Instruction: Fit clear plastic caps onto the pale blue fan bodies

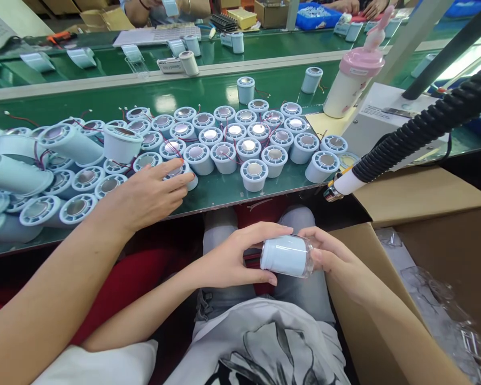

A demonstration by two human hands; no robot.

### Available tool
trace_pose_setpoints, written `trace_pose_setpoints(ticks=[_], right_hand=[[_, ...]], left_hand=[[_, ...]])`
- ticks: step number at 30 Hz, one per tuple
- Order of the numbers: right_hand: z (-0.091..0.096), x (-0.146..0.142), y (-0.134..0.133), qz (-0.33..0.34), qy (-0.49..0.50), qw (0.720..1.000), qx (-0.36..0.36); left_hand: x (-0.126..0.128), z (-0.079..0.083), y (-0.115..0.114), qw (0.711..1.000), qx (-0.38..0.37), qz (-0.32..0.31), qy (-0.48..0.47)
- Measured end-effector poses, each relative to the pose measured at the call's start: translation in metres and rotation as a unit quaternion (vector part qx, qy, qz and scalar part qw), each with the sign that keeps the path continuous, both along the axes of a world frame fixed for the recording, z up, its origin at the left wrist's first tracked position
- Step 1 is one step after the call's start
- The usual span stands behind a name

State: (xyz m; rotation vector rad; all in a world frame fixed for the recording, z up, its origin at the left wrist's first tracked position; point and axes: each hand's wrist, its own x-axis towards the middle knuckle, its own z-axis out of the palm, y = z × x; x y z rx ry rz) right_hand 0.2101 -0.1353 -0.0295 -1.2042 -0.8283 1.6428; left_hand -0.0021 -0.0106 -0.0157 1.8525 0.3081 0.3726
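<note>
Left grip (232,259) and right grip (334,256) are pinching the ends of the cylinder (284,255) between them, probably light, rigid and slippery.

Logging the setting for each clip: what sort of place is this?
Most likely a factory assembly line: a long green workbench crowded with identical pale-blue cylindrical housings with red wires, a cardboard carton, and another worker's hand among them. The left hand and right hand hold one wrapped housing.

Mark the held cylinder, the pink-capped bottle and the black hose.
cylinder (284,255), head view, middle of its pale blue side.
bottle (344,93), head view, on its cream body.
hose (420,125), head view, midway along its ribs.
</note>
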Motion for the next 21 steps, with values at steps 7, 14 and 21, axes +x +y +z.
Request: trace_pose_setpoints(ticks=[7,14,21], right_hand=[[-0.004,-0.007,0.002,-0.005,0.069,0.996,-0.051],[-0.003,-0.013,0.008,-0.019,0.065,0.995,-0.077],[-0.011,-0.001,-0.011,-0.101,0.031,0.993,-0.046]], left_hand=[[0.000,0.002,0.000,1.000,-0.013,-0.006,0.003],[-0.001,0.001,-0.001,0.998,-0.062,-0.009,0.025],[-0.011,0.004,-0.012,0.991,-0.065,0.121,0.012]])
